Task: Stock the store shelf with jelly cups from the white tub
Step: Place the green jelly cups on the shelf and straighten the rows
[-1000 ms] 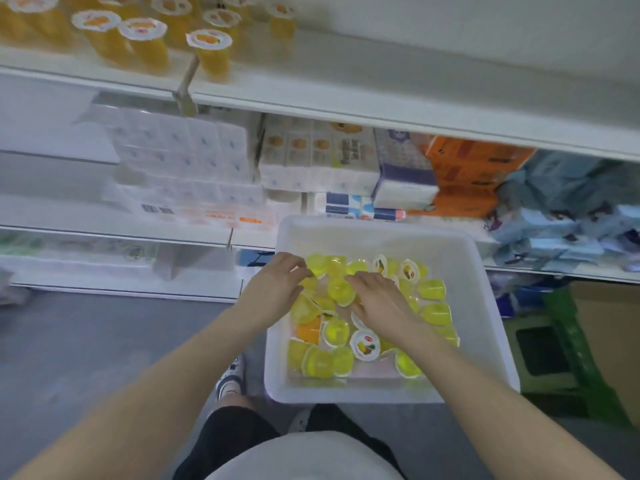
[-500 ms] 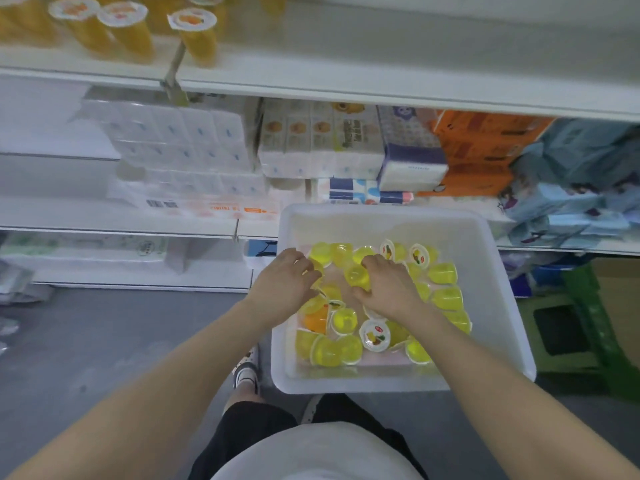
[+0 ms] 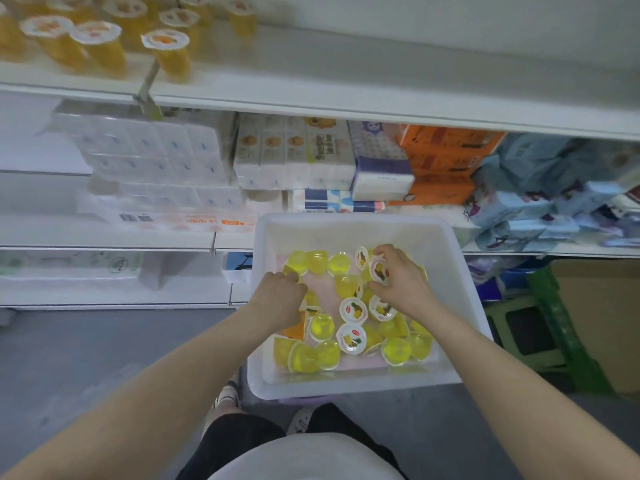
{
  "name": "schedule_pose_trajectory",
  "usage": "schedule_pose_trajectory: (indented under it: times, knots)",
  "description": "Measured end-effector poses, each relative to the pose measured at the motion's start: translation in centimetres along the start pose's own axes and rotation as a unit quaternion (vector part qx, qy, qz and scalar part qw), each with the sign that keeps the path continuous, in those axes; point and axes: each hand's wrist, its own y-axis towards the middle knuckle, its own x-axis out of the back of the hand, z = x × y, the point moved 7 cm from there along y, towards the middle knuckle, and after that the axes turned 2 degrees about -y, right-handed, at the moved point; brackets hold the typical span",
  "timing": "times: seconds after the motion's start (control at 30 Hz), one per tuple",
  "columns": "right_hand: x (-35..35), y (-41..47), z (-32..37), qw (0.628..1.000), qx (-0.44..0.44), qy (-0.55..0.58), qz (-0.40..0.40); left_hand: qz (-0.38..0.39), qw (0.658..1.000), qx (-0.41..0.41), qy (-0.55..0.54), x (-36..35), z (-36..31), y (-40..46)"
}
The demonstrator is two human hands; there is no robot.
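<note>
The jelly cups are mostly yellow, loose in a heap on the bottom of the white tub, some lid-up showing the white fruit labels, some tipped on their sides. One orange cup sits by the left wall of the tub, half under the wrist. The tub itself is low down in front of the person, just ahead of the knees, right up by the store shelf.

Both hands are in the tub. The left hand is curled knuckles-up over the cups on the left side; looks like it's got a yellow one under the fingers, but I honestly can't tell if it's actually gripped. The right hand is at the far right of the pile, fingers bent round a cup with its printed lid facing out sideways.

Up top on the shelf there's a row of taller orange jelly cups. The level below has tissue packs and orange boxes. Green stool off to the right on the grey floor.
</note>
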Motion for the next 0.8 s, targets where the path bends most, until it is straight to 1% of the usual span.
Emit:
schedule_pose_trajectory:
  times: [0.13,0.23,0.43,0.53,0.67,0.8]
  knots:
    - [1.5,0.9,1.2,0.999,0.025,0.002,-0.020,-0.027,0.995,-0.007,-0.098,1.7,1.1,-0.6]
    - [3.4,2.3,3.5,0.996,0.077,-0.018,-0.041,-0.082,0.986,0.002,-0.144,5.0,2.9,-1.5]
    - [8.8,6.2,9.3,0.977,0.181,-0.042,-0.103,-0.239,0.964,0.007,-0.115,13.8,8.1,-3.4]
    - [11.9,8.7,12.3,0.966,0.211,-0.060,-0.139,-0.307,0.949,0.015,-0.077,18.1,11.1,-4.0]
    - [15.9,12.1,16.1,0.958,0.225,-0.027,-0.176,-0.362,0.929,0.023,-0.068,23.3,15.1,-4.2]
    - [18.4,16.0,18.9,0.958,0.211,0.030,-0.193,-0.388,0.918,0.038,-0.070,27.0,18.5,-3.5]
